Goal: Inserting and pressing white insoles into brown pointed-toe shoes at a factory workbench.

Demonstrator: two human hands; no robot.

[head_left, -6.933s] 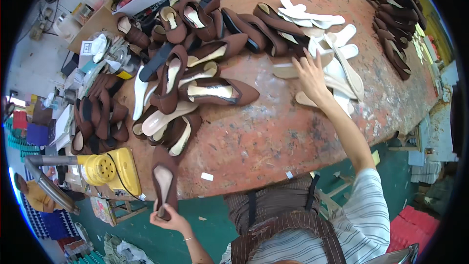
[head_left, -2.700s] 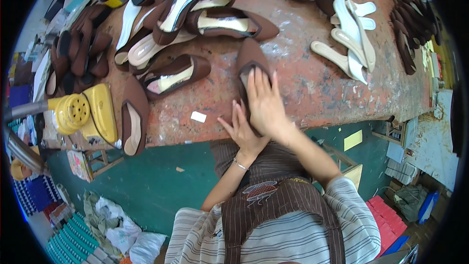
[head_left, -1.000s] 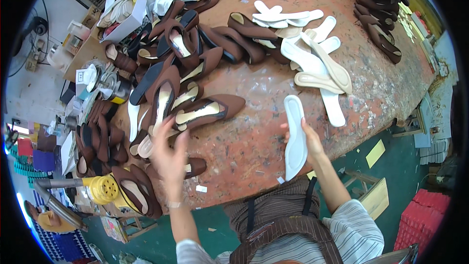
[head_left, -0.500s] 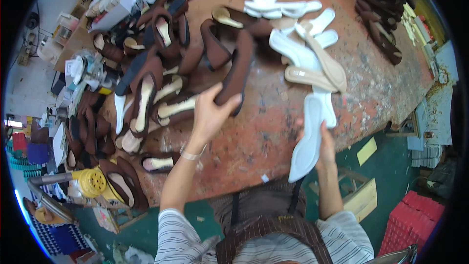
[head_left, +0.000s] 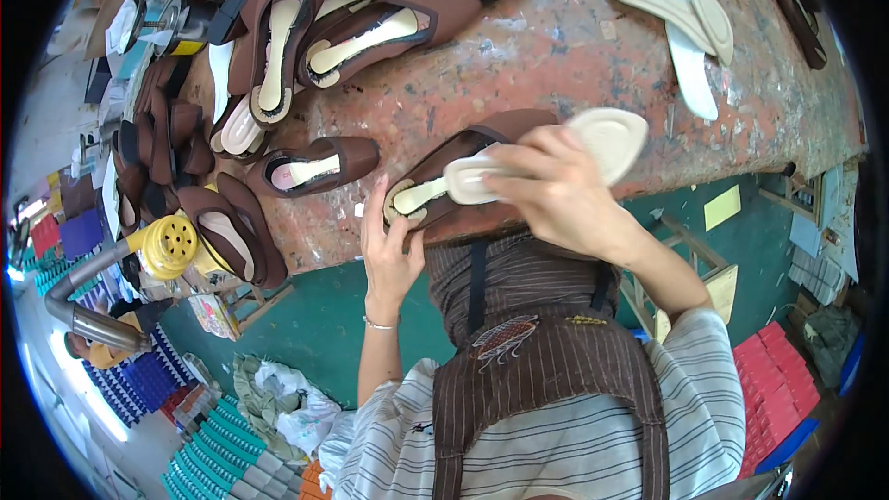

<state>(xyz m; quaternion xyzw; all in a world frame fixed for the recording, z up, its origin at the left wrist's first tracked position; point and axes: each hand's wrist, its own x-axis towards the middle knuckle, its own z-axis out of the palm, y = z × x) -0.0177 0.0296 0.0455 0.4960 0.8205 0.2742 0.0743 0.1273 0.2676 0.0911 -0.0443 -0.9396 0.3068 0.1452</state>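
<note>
A brown shoe lies at the table's front edge, its toe toward the right and its opening upward. My left hand grips it by the heel, the fingers along the side and back. Above the shoe, my right hand is closed around a cream insole, its narrow end over the shoe's opening and its broad end sticking out to the right. Part of the insole and the shoe's toe are hidden behind the right hand. Another brown shoe lies just left of my left hand.
More brown shoes are heaped at the back left. Cream and white insoles lie in a loose pile at the back right of the worn table. A yellow round nozzle on a grey pipe stands at the left edge.
The brown shoe has come from the heap to the front edge, in my left hand. My right hand has brought the insole leftward over it, its cream face now showing. The view has shifted.
</note>
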